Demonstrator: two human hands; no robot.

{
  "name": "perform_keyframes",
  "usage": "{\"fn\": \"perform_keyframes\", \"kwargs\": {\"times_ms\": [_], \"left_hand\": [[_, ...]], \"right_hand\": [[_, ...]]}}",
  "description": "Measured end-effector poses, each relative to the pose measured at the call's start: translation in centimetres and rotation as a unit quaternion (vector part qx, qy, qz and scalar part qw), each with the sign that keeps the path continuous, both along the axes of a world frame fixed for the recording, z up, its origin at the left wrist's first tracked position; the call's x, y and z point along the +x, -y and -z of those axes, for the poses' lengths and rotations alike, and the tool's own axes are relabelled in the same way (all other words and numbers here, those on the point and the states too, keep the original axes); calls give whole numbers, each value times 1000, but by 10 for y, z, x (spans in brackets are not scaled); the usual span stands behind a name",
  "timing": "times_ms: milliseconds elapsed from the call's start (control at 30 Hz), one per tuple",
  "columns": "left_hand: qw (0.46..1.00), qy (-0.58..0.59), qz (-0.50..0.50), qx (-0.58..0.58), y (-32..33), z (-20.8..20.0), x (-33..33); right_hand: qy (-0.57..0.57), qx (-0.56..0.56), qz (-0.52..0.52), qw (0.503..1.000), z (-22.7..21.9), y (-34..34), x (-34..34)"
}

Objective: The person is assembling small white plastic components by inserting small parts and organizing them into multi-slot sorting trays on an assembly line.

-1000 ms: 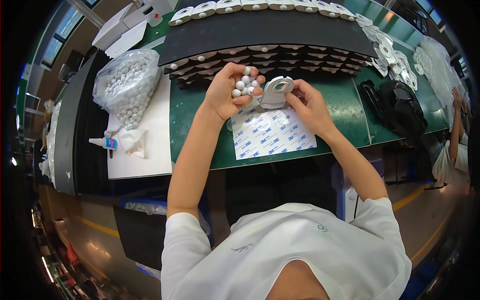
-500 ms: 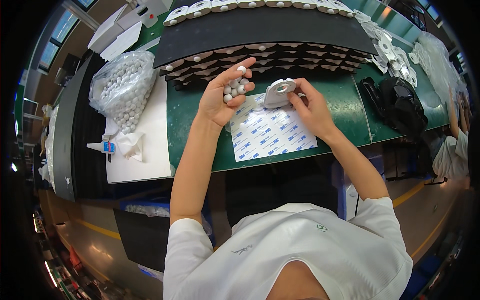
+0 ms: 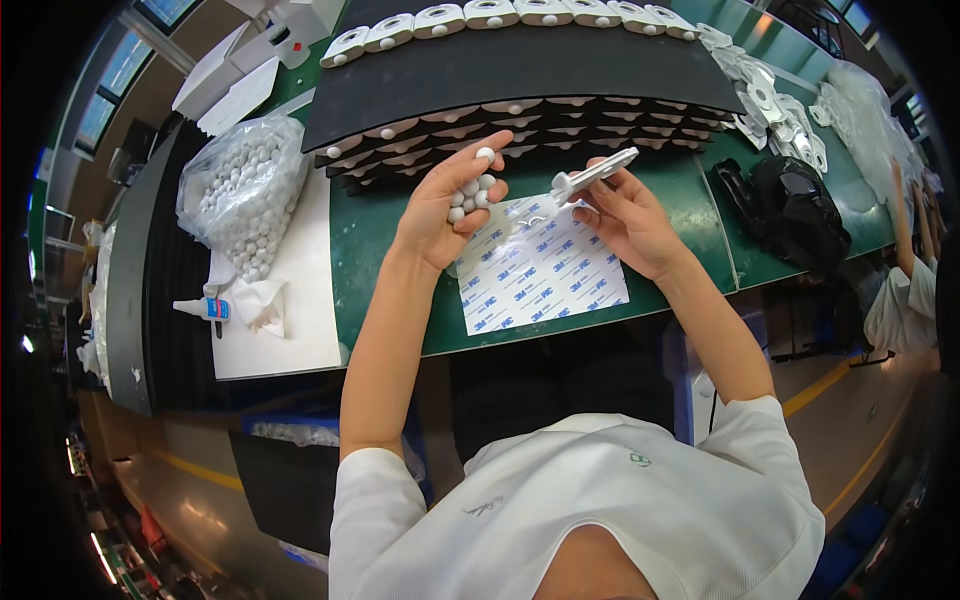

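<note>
I see both bare hands raised over the green table (image 3: 690,255), a little apart from each other. The left hand (image 3: 432,215) is cupped, its fingers half curled, holding a small cluster of white balls (image 3: 468,198) against the palm and fingers. One single ball (image 3: 485,156) sits higher, against the uppermost finger; I cannot tell whether it is pinched there or only resting.

The right hand (image 3: 635,222) grips a flat white plastic part (image 3: 605,170) between thumb and fingers. I get this part nearly edge-on, tilted, with its right end higher in my view and a rounded bump at its left end. It is held above the table, near the far edge of a white sheet with blue print (image 3: 545,280), and does not touch the left hand.

Beyond the hands I have a stack of black boards (image 3: 520,68), with pale parts and a few white balls showing between the layers and a row of white parts (image 3: 490,14) along the top. To the left, a clear bag full of white balls (image 3: 245,190) lies on a white board (image 3: 308,275), with a small glue bottle (image 3: 207,308) and a crumpled tissue (image 3: 262,306) nearer me. On the right I see a loose pile of white parts (image 3: 765,98), a shiny black bundle (image 3: 800,215) and some clear plastic wrap (image 3: 862,115). At the far right edge, another person's arm (image 3: 903,222) reaches up beside the table.
</note>
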State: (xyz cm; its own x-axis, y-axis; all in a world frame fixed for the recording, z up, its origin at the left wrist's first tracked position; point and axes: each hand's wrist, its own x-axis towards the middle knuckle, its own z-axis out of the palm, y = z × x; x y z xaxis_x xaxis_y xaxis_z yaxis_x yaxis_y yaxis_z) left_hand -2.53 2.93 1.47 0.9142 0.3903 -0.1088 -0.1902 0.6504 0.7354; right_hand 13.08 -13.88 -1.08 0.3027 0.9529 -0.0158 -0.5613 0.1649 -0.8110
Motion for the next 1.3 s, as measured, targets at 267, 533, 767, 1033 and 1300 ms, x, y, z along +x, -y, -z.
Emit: {"fn": "perform_keyframes", "kwargs": {"times_ms": [267,533,767,1033,1300], "left_hand": [[1000,4,6,13,5,1,2],[998,-13,-2,-65,2,5,3],[999,19,-33,-38,4,9,6],[997,-29,-65,6,11,9,9],[998,-37,-32,43,16,10,10]], "right_hand": [[25,83,-9,996,-8,2,6],[634,221,154,725,-37,7,12],[734,273,184,594,-41,-1,15],[125,109,127,978,-11,-26,7],[57,47,83,994,-7,-27,0]]}}
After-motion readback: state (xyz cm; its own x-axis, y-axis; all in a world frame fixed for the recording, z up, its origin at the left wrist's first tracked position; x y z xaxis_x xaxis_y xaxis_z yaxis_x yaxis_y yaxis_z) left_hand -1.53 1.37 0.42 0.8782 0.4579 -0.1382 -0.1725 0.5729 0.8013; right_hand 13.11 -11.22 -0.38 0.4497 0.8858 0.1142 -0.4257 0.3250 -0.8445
